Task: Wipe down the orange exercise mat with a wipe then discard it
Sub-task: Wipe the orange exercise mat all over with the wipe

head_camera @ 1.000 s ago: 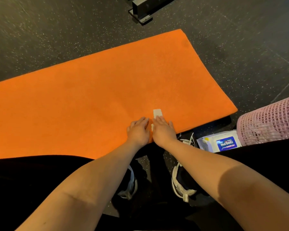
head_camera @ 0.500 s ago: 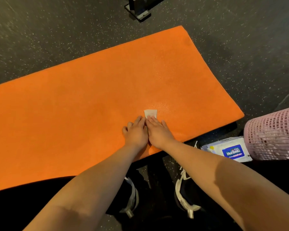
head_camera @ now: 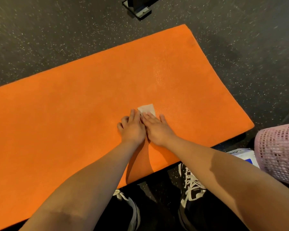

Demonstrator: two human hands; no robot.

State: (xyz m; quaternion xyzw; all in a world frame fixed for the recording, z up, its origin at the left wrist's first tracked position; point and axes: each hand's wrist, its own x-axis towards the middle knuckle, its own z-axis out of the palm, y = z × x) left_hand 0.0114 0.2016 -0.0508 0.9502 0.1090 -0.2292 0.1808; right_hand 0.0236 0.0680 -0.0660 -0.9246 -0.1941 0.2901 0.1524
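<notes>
The orange exercise mat [head_camera: 73, 114] lies flat on the dark speckled floor and fills most of the view. A small folded white wipe [head_camera: 147, 108] rests on it right of centre. My left hand [head_camera: 132, 127] and my right hand [head_camera: 157, 127] lie side by side, palms down, fingers straight, and press the wipe's near edge against the mat. Most of the wipe is hidden under the fingers. A faint damp sheen shows on the mat just beyond the wipe.
A pink mesh basket [head_camera: 279, 152] lies at the right edge, with a pack of wipes [head_camera: 244, 155] beside it. My two black shoes [head_camera: 192, 189] stand at the mat's near edge. A black metal equipment foot [head_camera: 138, 7] sits on the floor beyond the mat.
Both hands have pushed the wipe forward, away from the mat's near edge toward its middle. The view has shifted forward with them.
</notes>
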